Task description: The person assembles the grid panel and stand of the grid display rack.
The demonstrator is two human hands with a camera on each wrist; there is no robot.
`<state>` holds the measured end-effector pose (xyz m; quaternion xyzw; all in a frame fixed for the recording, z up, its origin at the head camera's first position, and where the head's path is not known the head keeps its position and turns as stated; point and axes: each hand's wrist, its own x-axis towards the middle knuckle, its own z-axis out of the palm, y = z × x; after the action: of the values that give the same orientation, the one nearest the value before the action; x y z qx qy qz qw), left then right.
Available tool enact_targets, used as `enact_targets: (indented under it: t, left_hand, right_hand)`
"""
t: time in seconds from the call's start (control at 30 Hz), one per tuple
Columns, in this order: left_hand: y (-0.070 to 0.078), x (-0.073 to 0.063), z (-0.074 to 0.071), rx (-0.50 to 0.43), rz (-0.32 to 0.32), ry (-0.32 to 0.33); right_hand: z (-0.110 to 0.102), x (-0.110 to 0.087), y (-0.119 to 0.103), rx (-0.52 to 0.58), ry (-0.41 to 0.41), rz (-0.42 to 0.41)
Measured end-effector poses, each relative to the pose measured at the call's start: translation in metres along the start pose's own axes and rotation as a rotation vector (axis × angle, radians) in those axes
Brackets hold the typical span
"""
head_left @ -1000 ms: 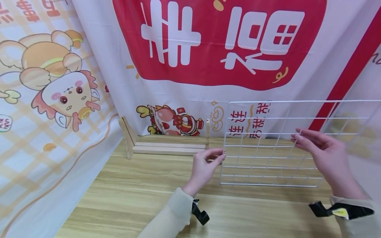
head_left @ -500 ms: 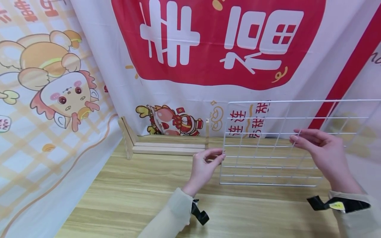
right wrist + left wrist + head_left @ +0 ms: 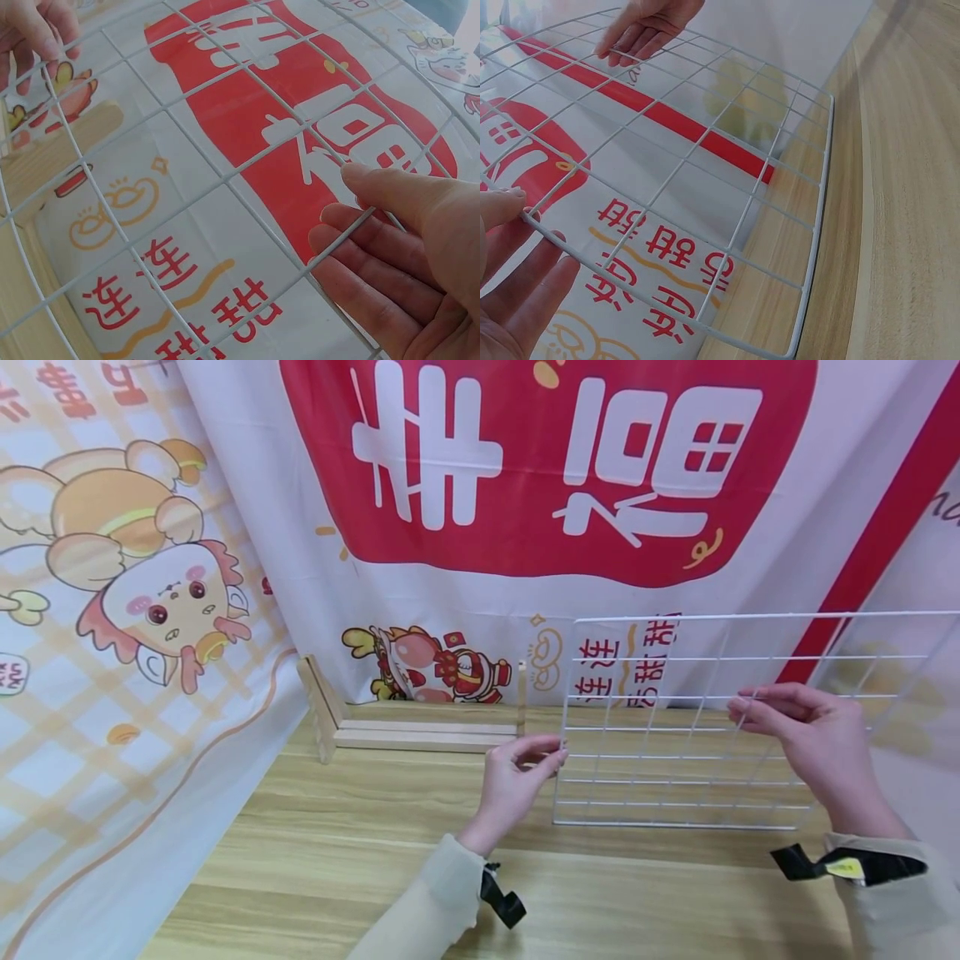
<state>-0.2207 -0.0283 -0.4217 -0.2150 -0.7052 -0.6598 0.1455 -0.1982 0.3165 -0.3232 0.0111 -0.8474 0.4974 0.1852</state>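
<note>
Holding a white wire grid [image 3: 693,728] more or less upright over the right half of the table [image 3: 300,860], in front of the printed cloth [image 3: 540,485] and to the right of the wooden stand [image 3: 427,740]. Pinching the left edge wire with the left hand [image 3: 517,781], thumb against fingertips; gripping an inner wire with the right hand [image 3: 821,743], thumb on one side, curled fingers on the other. Could swing or twist in so light a double hold, from loosening at either end. Could skid over the wood from leaning on the lower edge; cannot tell about actual contact there. Could clip the stand's right upright, and maybe topple it, from shifting left too low. Could also snag the cloth on a wire corner by pushing too far back
</note>
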Motion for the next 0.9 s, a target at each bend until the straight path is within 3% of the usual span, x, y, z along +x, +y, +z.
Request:
enact_targets:
  t: [0.23, 0.43, 0.6, 0.9]
  left_hand:
    - [-0.007, -0.002, -0.006, 0.018, -0.04, -0.017]
    - [-0.016, -0.003, -0.025, 0.054, -0.058, -0.016]
    - [-0.029, -0.003, -0.055, 0.089, -0.091, -0.028]
    - [-0.052, -0.014, -0.125, 0.196, -0.186, 0.058]
  right_hand:
    - [0.001, 0.0, 0.003, 0.023, 0.007, -0.016]
    - [0.002, 0.001, 0.005, 0.054, 0.028, -0.037]
    - [0.003, 0.001, 0.006, 0.05, 0.048, -0.048]
    - [-0.001, -0.006, 0.005, 0.071, 0.074, -0.048]
